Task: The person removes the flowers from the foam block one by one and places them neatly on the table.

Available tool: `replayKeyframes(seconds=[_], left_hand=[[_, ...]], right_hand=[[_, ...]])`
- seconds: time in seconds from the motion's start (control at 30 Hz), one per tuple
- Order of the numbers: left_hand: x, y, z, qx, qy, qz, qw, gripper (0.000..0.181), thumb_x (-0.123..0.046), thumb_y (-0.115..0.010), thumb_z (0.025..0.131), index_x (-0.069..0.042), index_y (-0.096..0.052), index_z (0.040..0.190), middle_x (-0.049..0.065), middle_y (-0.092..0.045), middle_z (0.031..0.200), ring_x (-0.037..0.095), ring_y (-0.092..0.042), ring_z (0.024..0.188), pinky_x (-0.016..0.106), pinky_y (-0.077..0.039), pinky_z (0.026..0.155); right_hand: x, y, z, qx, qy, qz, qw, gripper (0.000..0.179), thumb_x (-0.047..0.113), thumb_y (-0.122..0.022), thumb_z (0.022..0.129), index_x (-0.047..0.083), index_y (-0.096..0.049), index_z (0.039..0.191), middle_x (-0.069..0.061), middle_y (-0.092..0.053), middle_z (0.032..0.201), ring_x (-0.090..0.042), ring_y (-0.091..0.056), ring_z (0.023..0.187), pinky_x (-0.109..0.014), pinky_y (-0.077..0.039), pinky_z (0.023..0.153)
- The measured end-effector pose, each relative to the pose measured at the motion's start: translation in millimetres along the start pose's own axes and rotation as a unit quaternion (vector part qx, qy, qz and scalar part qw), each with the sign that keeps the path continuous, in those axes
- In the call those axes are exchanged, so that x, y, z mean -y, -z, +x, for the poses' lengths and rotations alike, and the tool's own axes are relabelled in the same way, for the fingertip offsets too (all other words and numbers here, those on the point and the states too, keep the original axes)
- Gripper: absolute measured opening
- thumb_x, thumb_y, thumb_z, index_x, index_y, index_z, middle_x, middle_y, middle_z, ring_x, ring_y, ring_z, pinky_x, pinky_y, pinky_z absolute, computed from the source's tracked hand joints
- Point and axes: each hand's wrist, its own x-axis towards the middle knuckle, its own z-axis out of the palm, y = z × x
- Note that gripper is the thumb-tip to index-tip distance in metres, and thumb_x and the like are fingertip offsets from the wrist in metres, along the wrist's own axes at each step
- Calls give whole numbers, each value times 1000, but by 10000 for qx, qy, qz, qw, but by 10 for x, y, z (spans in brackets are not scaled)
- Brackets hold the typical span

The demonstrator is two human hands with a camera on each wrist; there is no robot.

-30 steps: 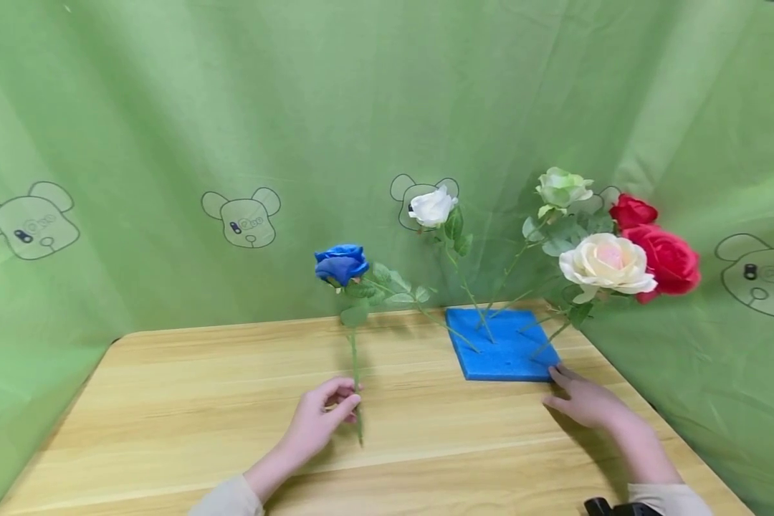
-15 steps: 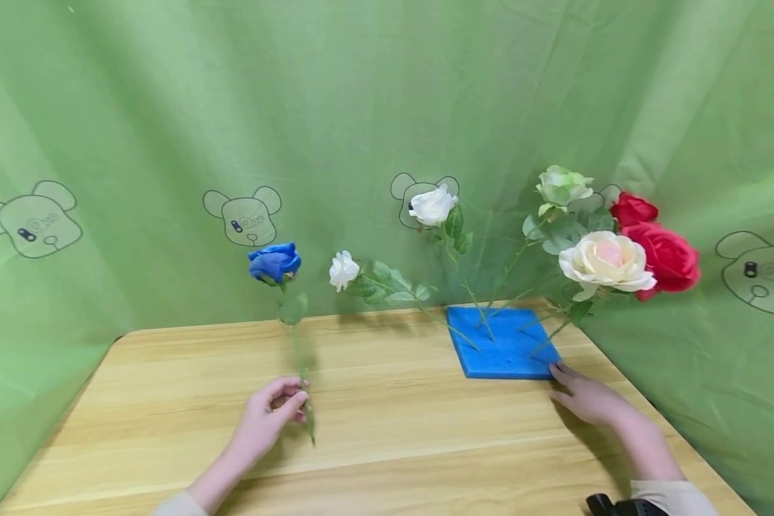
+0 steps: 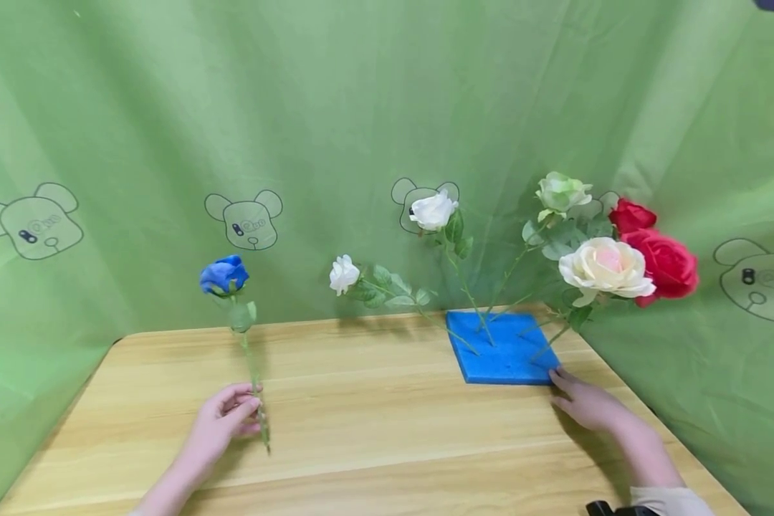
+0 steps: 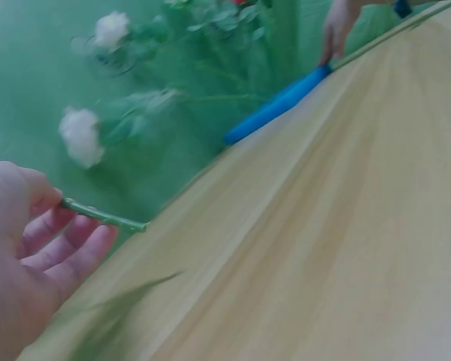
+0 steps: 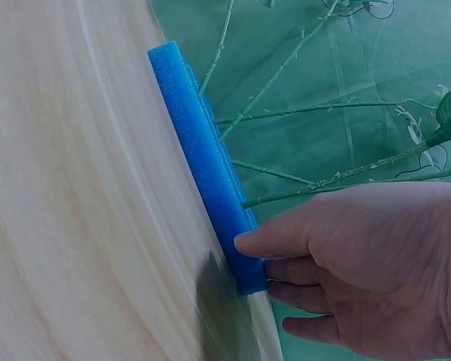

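Observation:
Left of the middle of the table, my left hand [image 3: 222, 419] pinches the green stem of a blue artificial rose [image 3: 224, 275] near its lower end. The bloom points up, and the stem's cut end [image 4: 135, 225] sticks out past my fingers in the left wrist view. On the right, my right hand [image 3: 587, 403] touches the near right corner of a blue foam block [image 3: 503, 369] with nearly straight fingers. Several artificial roses stand in the foam: a white one [image 3: 433, 211], a smaller white one [image 3: 344, 275] leaning left, a pale green one [image 3: 562, 192], a cream one [image 3: 606, 268] and red ones [image 3: 666, 264].
The wooden table [image 3: 374, 423] carries the foam block at its back right. Behind and beside it hangs a green curtain [image 3: 335, 129] with printed bear heads. Leaning stems spread over the table's back edge. A black device [image 3: 619, 509] shows at the right sleeve.
My left hand has moved left with the blue rose, uncovering the small white rose behind it. My right hand stays at the foam block's corner.

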Motion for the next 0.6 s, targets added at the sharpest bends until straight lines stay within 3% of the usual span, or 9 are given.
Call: replayKeyframes(seconds=[0.17, 0.33, 0.6], left_hand=[[34, 297, -4, 104, 286, -361, 9989, 32, -7, -61, 93, 1, -57, 124, -2, -68, 93, 11, -68, 82, 31, -62, 76], [104, 615, -13, 632, 448, -626, 9950, 23, -6, -59, 95, -20, -66, 112, -5, -71, 97, 12, -68, 87, 31, -61, 79], [127, 1055, -23, 1604, 888, -809, 9797, 28, -7, -54, 97, -28, -63, 113, -6, -71, 104, 14, -69, 94, 34, -59, 86]], right_hand=[[6, -5, -4, -24, -27, 31, 10000, 55, 19, -55, 97, -18, -41, 135, -43, -35, 141, -60, -44, 121, -66, -41, 98], [14, 3, -8, 48, -70, 45, 10000, 56, 19, -55, 98, -18, -40, 136, -43, -33, 141, -61, -43, 121, -66, -41, 98], [37, 38, -8, 139, -117, 97, 9998, 57, 20, -54, 98, -18, -39, 137, -43, -32, 142, -61, -41, 123, -66, -40, 99]])
